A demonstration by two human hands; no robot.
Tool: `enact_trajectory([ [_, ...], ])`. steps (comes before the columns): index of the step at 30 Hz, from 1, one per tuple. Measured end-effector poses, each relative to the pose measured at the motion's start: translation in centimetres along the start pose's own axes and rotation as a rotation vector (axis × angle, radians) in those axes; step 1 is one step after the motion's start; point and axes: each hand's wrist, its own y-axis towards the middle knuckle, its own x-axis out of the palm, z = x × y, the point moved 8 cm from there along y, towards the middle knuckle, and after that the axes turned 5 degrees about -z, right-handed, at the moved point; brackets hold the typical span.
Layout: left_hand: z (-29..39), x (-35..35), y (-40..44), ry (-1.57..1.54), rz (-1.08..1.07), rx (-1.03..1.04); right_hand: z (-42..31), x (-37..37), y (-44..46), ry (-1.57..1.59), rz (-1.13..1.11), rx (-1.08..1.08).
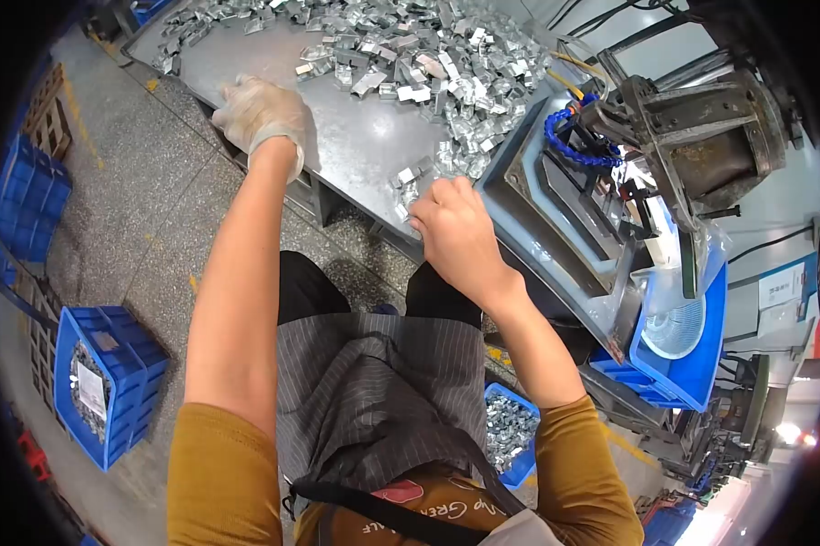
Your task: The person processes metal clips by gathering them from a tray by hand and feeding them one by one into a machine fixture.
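My left hand [261,113], in a thin pale glove, rests at the left edge of the metal table [232,56]; its fingers are curled and what they may hold is hidden. Near the table's front edge, my bare right hand [455,225] has its fingers pressed together, beside a few small metal parts [408,185]. Anything inside those fingers cannot be made out. A large heap of shiny metal parts [419,62] covers the back and right of the tabletop.
A machine [701,136] with a blue hose [566,136] stands at the right. Below it, a blue bin [692,382] holds a white basket [674,329]. Blue crates of parts stand on the floor at the left [137,382] and beside my lap [512,432].
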Motion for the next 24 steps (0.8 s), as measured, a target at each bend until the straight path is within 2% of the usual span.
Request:
enact_trajectory([
  [2,0.0,0.0,0.2,0.040,-0.014,0.001,0.0,-0.3,-0.1,-0.030,0.010,0.005],
  [5,-0.7,-0.1,0.0,-0.122,0.076,-0.046,0.4,-1.4,-0.7,0.009,0.043,-0.006],
  [6,-0.2,0.1,0.1,0.040,0.048,-0.005,0.5,-2.1,-1.1,0.044,0.042,0.002],
  [11,0.0,-0.3,-0.3,-0.056,0.026,0.011,2.5,-6.8,-4.6,0.065,0.141,0.025],
  [15,-0.3,0.2,0.1,-0.095,0.059,0.030,7.4,-11.2,-8.2,-0.089,0.163,0.222],
  [19,-0.3,0.5,0.6,-0.048,-0.003,0.021,12.9,-14.9,-11.6,-0.316,0.283,0.381],
  [24,-0.5,0.7,0.8,-0.066,0.022,0.018,16.8,-15.9,-13.2,-0.428,0.290,0.439],
])
